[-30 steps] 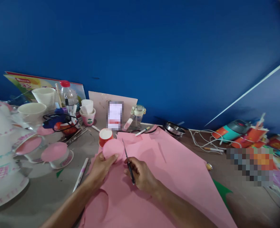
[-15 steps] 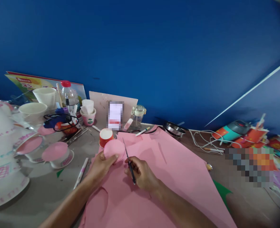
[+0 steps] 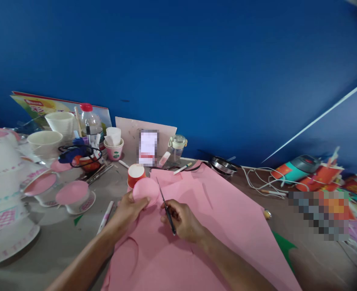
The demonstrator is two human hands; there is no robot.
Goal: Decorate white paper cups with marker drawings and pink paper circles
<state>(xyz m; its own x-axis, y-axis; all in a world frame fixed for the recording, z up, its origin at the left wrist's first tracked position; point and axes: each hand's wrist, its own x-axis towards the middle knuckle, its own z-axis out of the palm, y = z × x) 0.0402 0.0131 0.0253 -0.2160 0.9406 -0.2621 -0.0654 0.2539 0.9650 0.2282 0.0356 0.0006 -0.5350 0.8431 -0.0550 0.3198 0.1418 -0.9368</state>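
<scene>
My left hand (image 3: pixel 129 211) pinches a round piece of pink paper (image 3: pixel 144 191), its thumb lying over the lower edge. In my right hand (image 3: pixel 184 221) is a pair of scissors (image 3: pixel 168 214) with dark handles, blades pointing up and away beside the circle's right edge. Whether the blades touch the paper I cannot tell. Both hands are above large pink paper sheets (image 3: pixel 229 226). Just behind the circle stands a red paper cup (image 3: pixel 136 174) with a white inside.
Decorated white cups with pink tops (image 3: pixel 72 193) and a tiered white structure (image 3: pixel 5 190) stand at left. A marker (image 3: pixel 106 217) lies beside my left forearm. At the back are a phone (image 3: pixel 148 147), a lidded jar (image 3: pixel 177 146) and tape rolls (image 3: pixel 223 165); white cables (image 3: pixel 258 180) lie right.
The scissors' handle end has shifted slightly right and my right hand has turned a little. The circle stays in my left hand. The whole view has moved very slightly.
</scene>
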